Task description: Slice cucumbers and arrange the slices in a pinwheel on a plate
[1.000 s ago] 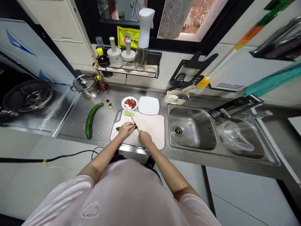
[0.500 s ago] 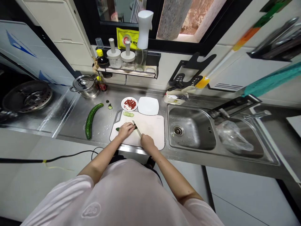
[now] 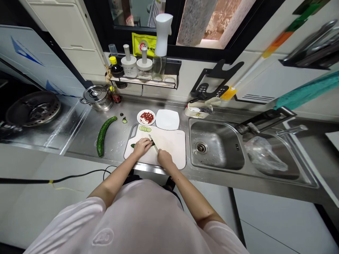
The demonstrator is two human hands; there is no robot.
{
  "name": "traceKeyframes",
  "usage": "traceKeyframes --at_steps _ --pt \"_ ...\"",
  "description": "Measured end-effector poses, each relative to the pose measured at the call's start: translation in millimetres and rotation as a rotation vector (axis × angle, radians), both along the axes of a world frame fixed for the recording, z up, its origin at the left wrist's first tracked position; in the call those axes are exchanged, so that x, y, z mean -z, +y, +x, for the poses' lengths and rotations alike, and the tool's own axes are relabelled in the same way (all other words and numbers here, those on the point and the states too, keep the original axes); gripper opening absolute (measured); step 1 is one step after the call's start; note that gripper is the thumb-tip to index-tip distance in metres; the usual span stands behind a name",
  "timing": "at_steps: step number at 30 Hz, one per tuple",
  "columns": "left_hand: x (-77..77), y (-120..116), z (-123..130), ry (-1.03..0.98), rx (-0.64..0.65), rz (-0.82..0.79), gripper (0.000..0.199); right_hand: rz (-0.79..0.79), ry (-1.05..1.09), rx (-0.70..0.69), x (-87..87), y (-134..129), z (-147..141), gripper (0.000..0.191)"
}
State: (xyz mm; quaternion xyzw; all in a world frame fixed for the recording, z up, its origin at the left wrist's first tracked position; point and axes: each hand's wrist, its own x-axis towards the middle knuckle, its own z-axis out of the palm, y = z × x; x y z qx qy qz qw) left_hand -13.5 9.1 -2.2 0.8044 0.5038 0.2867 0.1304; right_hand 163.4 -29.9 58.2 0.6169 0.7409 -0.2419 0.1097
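Here, left hand [image 3: 142, 147] beside right hand [image 3: 165, 158].

Two hands: left hand [image 3: 141, 148], right hand [image 3: 164, 158]. One knife [image 3: 153, 141], one cutting board [image 3: 171, 148], one cucumber piece [image 3: 133, 145], one whole cucumber [image 3: 103, 137]. Cucumber slices [image 3: 144, 129] on board: several, too small to count exactly. One round plate [image 3: 139, 118], one square white plate [image 3: 167, 119], one steel pot [image 3: 97, 99], two white-topped jars [image 3: 129, 67], one spray bottle [image 3: 161, 46], two sink basins [image 3: 217, 145], one faucet [image 3: 291, 131].

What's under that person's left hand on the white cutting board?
The left hand rests on a dark green cucumber piece; only its ends show, so the middle is hidden.
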Motion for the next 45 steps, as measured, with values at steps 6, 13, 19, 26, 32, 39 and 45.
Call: traceKeyframes --at_steps 6,13,19,26,32,39,45 --pt "-0.1 0 1 -0.009 -0.005 -0.001 0.021 -0.023 -0.005 -0.003 2.0 -5 4 0.022" --pt "-1.4 -1 2 -0.008 -0.012 -0.008 0.020 0.000 -0.003 0.000 7.1 1 -1 0.025" --pt "0.8 0 1 -0.012 -0.005 -0.002 0.022 -0.008 0.006 -0.009 5.0 9 -5 0.026" --pt "0.4 0 2 -0.015 -0.011 -0.003 0.021 0.006 0.012 -0.006 8.7 7 -3 0.026" --pt "-1.7 0 2 -0.018 -0.009 -0.013 0.020 0.008 0.014 -0.014 17.1 -1 3 0.025" --pt "0.9 0 2 -0.026 -0.007 -0.014 0.020 0.029 0.008 -0.011 17.4 1 1 0.026" --pt "1.1 0 2 -0.026 -0.014 -0.026 0.020 -0.007 0.015 0.012 11.2 14 -8 0.025"
